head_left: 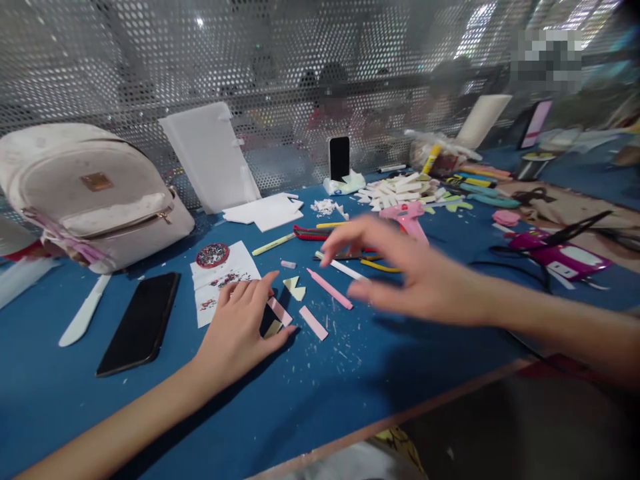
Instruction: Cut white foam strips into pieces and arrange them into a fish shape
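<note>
My left hand (239,320) rests on the blue table with thumb and fingers apart. A pink strip (280,311) and a small olive-coloured piece (273,329) lie between its thumb and forefinger. My right hand (405,267), slightly blurred, hovers over the table with its fingers apart and nothing visible in them. Beneath and beside it are a white pen-like stick (345,269) and a pink pen (330,289). A second pink strip (314,323) lies in the middle, near pale yellow cut pieces (295,289) and a short pink bit (289,265).
Left stand a white backpack (85,193), a black phone (140,323) and a white plastic knife (86,312). Glitter lies on white paper (204,308). Behind are a red cutter (313,232), a pink glue gun (407,217), piled white pieces (395,190) and a propped phone (339,159). A purple pouch (560,257) lies right.
</note>
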Demonstrator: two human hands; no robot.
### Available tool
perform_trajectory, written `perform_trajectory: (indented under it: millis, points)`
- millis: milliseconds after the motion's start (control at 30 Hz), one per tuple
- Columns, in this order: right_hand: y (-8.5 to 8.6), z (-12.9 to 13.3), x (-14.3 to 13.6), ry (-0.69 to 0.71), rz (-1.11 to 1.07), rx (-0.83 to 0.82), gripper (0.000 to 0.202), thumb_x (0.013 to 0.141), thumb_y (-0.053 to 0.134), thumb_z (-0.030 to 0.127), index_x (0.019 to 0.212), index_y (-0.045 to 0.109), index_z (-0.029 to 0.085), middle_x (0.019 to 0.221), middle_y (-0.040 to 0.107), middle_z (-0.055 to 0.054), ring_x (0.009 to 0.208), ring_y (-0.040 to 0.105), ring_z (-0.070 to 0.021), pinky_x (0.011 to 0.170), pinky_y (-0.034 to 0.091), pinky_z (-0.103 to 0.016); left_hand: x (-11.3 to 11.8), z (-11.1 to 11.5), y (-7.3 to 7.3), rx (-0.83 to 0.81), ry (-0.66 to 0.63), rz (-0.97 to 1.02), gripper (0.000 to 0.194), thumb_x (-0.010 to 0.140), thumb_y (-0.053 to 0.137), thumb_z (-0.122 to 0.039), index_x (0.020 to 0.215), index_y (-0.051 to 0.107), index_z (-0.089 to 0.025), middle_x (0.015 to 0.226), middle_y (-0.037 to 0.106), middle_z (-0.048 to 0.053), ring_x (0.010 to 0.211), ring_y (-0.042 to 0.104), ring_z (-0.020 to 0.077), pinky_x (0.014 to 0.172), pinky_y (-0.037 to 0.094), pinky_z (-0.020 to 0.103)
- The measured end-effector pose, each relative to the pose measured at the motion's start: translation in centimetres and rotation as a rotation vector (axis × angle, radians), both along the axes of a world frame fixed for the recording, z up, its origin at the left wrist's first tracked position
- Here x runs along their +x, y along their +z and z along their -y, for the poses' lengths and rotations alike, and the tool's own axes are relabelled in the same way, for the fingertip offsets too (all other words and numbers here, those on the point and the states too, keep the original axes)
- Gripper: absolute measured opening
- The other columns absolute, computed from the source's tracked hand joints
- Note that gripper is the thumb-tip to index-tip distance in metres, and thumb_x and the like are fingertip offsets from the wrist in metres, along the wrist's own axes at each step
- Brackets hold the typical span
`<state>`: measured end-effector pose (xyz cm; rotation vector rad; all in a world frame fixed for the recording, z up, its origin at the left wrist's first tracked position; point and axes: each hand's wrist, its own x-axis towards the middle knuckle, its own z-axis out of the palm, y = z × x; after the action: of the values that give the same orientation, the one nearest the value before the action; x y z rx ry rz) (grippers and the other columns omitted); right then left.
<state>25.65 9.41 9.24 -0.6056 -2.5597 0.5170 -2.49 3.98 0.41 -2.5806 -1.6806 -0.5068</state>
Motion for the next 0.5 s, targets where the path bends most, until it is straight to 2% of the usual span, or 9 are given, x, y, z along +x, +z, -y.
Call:
perform_trajectory:
  millis: [100, 167, 233, 300, 500]
  points:
    - [-3.9, -0.4, -0.4, 0.139, 0.188, 0.070, 0.068, 0.091, 0.070, 0.040, 0.148, 0.042, 0.015, 0.148, 0.050, -0.017, 0.140, 0.042, -0.0322, 0.115, 0.038, -0.050, 0.5, -0.2, -0.1, -0.007, -0.005, 0.005, 0.072, 0.089, 0.062, -0.043, 0.150, 0.029, -0.020, 0.120, 0.062, 0.010, 0.115, 0.056, 0.0325, 0.106, 0.032, 0.053]
    - [-6.3, -0.8, -0.8, 0.155, 0.273, 0.065, 0.073, 0.090, 0.070, 0.039, 0.150, 0.038, 0.013, 0.153, 0.046, -0.016, 0.147, 0.033, -0.0329, 0.118, 0.033, -0.051, 0.7, -0.3, 0.0, -0.013, -0.005, 0.022, 0.070, 0.089, 0.061, -0.036, 0.150, 0.029, -0.021, 0.117, 0.063, 0.009, 0.113, 0.056, 0.0312, 0.106, 0.033, 0.053]
    - [-7.7, -1.1, -1.2, 0.158, 0.275, 0.062, 0.072, 0.090, 0.070, 0.039, 0.150, 0.039, 0.013, 0.153, 0.046, -0.016, 0.147, 0.032, -0.0328, 0.119, 0.031, -0.050, 0.8, -0.2, 0.0, -0.022, -0.011, 0.046, 0.070, 0.089, 0.060, -0.033, 0.150, 0.028, -0.022, 0.113, 0.063, 0.008, 0.111, 0.057, 0.0299, 0.106, 0.032, 0.052]
    - [-8.2, -1.4, -1.6, 0.169, 0.246, 0.067, 0.072, 0.090, 0.070, 0.040, 0.149, 0.040, 0.013, 0.151, 0.049, -0.017, 0.146, 0.034, -0.0327, 0.119, 0.030, -0.051, 0.7, 0.2, 0.1, -0.034, -0.031, 0.078, 0.071, 0.089, 0.060, -0.031, 0.150, 0.026, -0.024, 0.114, 0.063, 0.006, 0.110, 0.057, 0.0283, 0.106, 0.032, 0.051]
    - [-7.7, -1.8, -3.0, 0.231, 0.168, 0.084, 0.061, 0.091, 0.070, 0.039, 0.140, 0.049, 0.011, 0.137, 0.059, -0.018, 0.134, 0.048, -0.0311, 0.114, 0.035, -0.050, 0.4, 2.3, 0.4, -0.073, -0.096, 0.196, 0.077, 0.091, 0.059, -0.024, 0.154, 0.014, -0.029, 0.125, 0.060, 0.006, 0.116, 0.055, 0.0254, 0.104, 0.038, 0.046]
